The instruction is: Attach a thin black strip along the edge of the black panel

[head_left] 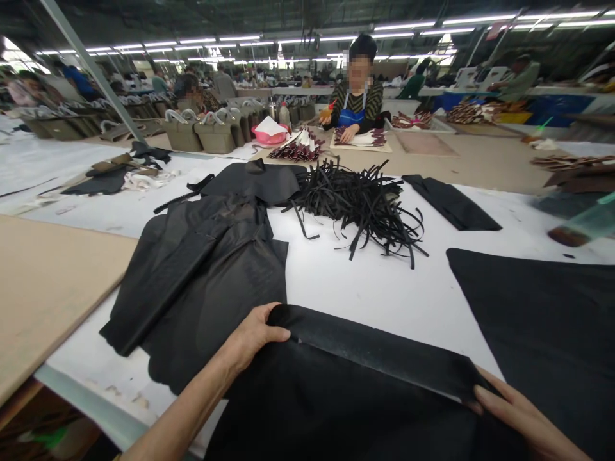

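A large black sheet of fabric or thin leather (350, 410) spans the near edge of the table, its far border folded over into a flat band. At the band's left end my left hand (257, 334) grips the fold, thumb on top. My right hand (502, 400) pinches the right end, its fingers partly hidden by the material. Left of the held sheet lies a crumpled pile of black sheets (206, 275). Another flat black sheet (542, 314) rests to the right.
Beyond the sheet sits a tangled heap of black strips (355, 198) beside a folded black piece (454, 202). A tan board (52, 288) borders the left. Across the table a person (358, 96) in a blue apron handles maroon-and-white pieces. Olive bags (216, 134) stand behind.
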